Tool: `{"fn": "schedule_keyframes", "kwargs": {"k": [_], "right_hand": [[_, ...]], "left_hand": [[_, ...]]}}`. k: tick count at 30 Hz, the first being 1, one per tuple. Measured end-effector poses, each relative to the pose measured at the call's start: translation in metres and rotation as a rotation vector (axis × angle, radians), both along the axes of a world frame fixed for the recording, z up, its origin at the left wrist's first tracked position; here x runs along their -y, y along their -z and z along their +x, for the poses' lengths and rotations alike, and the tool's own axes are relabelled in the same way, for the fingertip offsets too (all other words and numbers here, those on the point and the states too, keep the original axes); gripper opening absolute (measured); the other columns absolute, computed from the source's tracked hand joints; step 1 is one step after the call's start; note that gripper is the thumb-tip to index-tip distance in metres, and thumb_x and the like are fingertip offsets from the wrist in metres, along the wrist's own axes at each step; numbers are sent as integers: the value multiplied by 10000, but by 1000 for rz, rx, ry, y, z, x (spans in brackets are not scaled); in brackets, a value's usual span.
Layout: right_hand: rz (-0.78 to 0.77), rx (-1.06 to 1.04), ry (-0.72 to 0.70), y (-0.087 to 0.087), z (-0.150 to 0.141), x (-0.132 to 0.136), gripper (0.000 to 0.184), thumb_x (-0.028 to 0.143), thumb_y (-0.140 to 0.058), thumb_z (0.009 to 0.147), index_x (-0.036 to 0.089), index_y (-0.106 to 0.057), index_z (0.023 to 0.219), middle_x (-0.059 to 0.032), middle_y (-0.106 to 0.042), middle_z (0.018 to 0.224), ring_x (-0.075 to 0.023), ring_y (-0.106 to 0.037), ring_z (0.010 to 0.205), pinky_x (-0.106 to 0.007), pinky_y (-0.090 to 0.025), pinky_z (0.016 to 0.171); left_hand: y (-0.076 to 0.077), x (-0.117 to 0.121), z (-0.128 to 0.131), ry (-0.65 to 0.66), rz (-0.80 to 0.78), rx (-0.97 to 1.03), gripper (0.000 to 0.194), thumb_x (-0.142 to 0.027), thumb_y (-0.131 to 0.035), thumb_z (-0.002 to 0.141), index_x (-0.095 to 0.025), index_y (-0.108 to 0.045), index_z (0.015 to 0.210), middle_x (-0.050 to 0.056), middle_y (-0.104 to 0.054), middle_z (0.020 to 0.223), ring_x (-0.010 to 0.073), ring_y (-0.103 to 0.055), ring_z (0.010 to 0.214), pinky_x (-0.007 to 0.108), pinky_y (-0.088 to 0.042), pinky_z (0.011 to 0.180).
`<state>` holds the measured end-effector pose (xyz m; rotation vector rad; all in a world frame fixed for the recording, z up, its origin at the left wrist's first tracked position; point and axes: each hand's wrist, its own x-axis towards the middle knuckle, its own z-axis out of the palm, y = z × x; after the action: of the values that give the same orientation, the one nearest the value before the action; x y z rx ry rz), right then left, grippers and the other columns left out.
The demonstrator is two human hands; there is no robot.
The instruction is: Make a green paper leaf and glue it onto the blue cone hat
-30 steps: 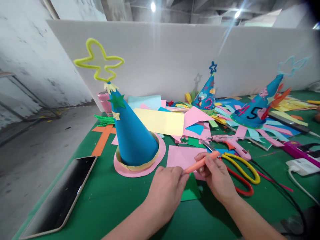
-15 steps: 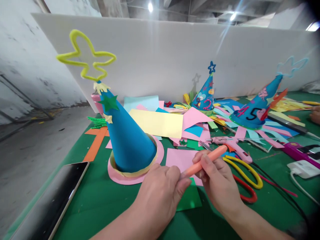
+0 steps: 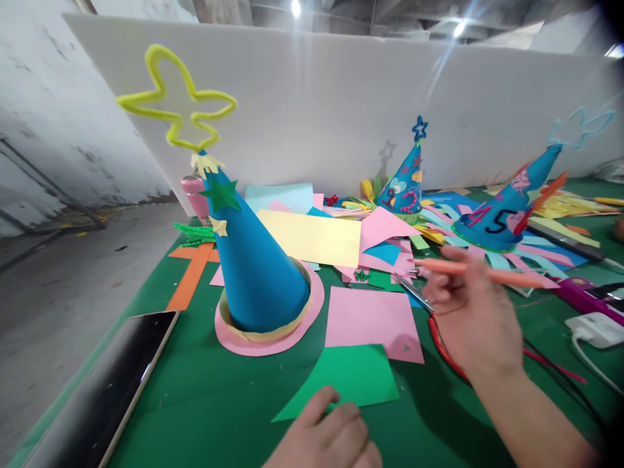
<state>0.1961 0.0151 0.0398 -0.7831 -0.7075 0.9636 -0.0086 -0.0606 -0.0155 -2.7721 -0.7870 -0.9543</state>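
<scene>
My right hand [image 3: 472,318] is closed around an orange marker pen [image 3: 514,277], held above the scissors [image 3: 441,344], its tip toward the left. The hand covers part of the scissors; a red handle loop and the blades show. At the bottom, my left hand [image 3: 331,435] is loosely bent, fingers apart with nothing visible in them, at the near edge of a green paper sheet [image 3: 351,374]. Behind that sheet lies a pink paper sheet [image 3: 370,318]. To the left stands a blue cone hat [image 3: 258,279] with a pink brim, stuck-on stars and a yellow pipe-cleaner shape on top.
A phone [image 3: 107,383] lies at the table's left edge. Two decorated blue cone hats [image 3: 407,179] [image 3: 517,208] stand farther back amid paper strips. A white board [image 3: 312,110] rises behind. At right are a white charger [image 3: 595,329] and cables.
My hands have come apart. The right hand has moved right and up with the marker pen, which has turned; the left has let go and dropped toward the green paper.
</scene>
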Motion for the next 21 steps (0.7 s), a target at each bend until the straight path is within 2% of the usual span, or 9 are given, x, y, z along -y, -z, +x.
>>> {"fn": "schedule_keyframes", "kwargs": {"k": [2, 4, 7, 9, 12, 16, 18, 21], "right_hand": [[11, 193, -67, 17, -9, 7, 192, 315, -590, 808, 204, -654, 951, -13, -595, 763, -98, -507, 625, -237, -394, 527], [9, 359, -120, 31, -11, 17, 222, 310, -564, 828, 237, -628, 1029, -21, -610, 830, -115, -517, 667, -254, -422, 577], [-17, 557, -184, 46, -6, 32, 239, 292, -514, 862, 285, -591, 1088, -12, -619, 869, -119, -527, 683, -260, -452, 623], [-16, 646, -218, 53, -4, 38, 235, 274, -504, 868, 299, -590, 1086, -10, -624, 868, -123, -540, 703, -251, -465, 629], [-10, 660, -259, 60, -5, 41, 227, 261, -496, 870, 304, -600, 1068, -12, -623, 860, -131, -551, 717, -248, -482, 625], [-44, 630, -305, 67, -7, 41, 188, 277, -514, 856, 288, -641, 994, -37, -614, 1003, -187, -576, 864, -293, -502, 690], [-91, 587, -310, 68, -8, 40, 172, 304, -511, 855, 272, -653, 946, -34, -617, 974, -165, -580, 765, -288, -503, 662], [-167, 523, -286, 69, -9, 39, 187, 343, -514, 849, 237, -666, 870, -27, -620, 861, -116, -523, 599, -249, -484, 573]], "left_hand": [[17, 5, 15, 6, 90, 50, 332, -109, -321, 927, -194, -580, 736, -61, -681, 709, 69, -619, 808, 223, -399, 899], [28, 10, 20, 10, 87, -21, 258, -175, -355, 929, -185, -603, 859, -48, -698, 900, 78, -581, 969, 236, -390, 923], [33, 15, 18, 10, -15, -163, 182, -207, -423, 895, -213, -592, 830, -24, -614, 1165, 130, -493, 1138, 319, -401, 934], [33, 17, 16, -2, -84, -191, 174, -192, -447, 867, -212, -572, 747, 0, -584, 1212, 159, -475, 1165, 364, -406, 933], [33, 20, 17, -16, -136, -187, 177, -171, -460, 839, -201, -549, 689, 27, -596, 1194, 183, -480, 1162, 394, -405, 933], [25, 18, 20, -1, -130, -208, 149, -170, -449, 837, -194, -559, 739, 32, -610, 1170, 191, -515, 1117, 375, -413, 912], [19, 15, 21, 14, -91, -187, 163, -177, -419, 856, -185, -564, 781, 27, -650, 1086, 182, -564, 1031, 336, -432, 867], [15, 9, 21, 22, -25, -71, 179, -140, -379, 867, -164, -554, 837, 17, -678, 810, 162, -617, 782, 306, -453, 737]]}}
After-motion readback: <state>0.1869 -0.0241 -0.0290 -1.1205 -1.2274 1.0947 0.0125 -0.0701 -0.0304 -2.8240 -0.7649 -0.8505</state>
